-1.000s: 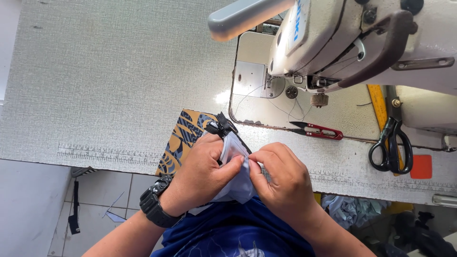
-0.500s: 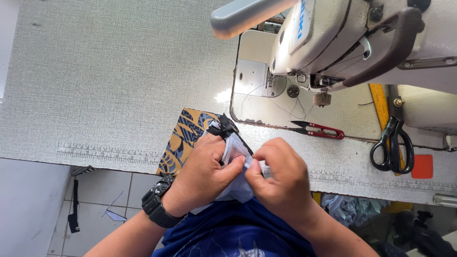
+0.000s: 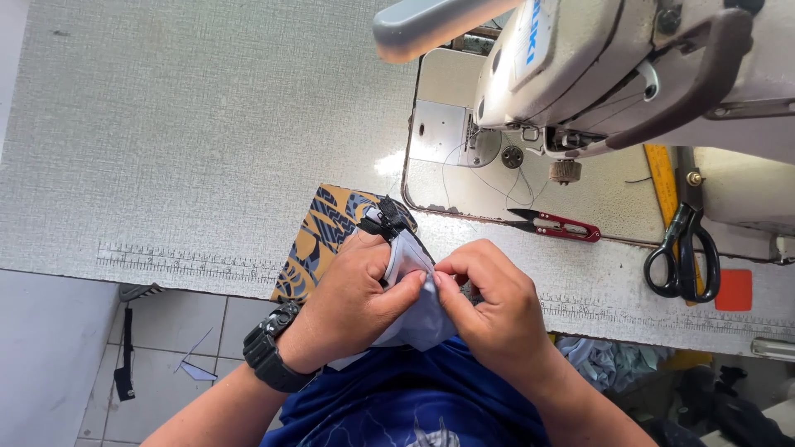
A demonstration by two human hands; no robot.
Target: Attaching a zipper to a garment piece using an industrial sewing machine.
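Basically both hands pinch the pale fabric piece (image 3: 410, 310) w/ a black zipper (image 3: 383, 219), at the bench (image 3: 207, 149) edge just below the sewing machine (image 3: 580, 74). Left hand (image 3: 352, 310) grips it, right hand (image 3: 489, 310) nips the fold. Step looks like folding/aligning an edge; next prob needs steady pinch.

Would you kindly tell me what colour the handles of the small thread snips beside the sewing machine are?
The small thread snips have red handles with dark blades, seen in the head view.

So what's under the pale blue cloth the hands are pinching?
Under the pale blue cloth lies a patterned orange and dark blue fabric with a black zipper on the table. The left hand and right hand hide the rest.
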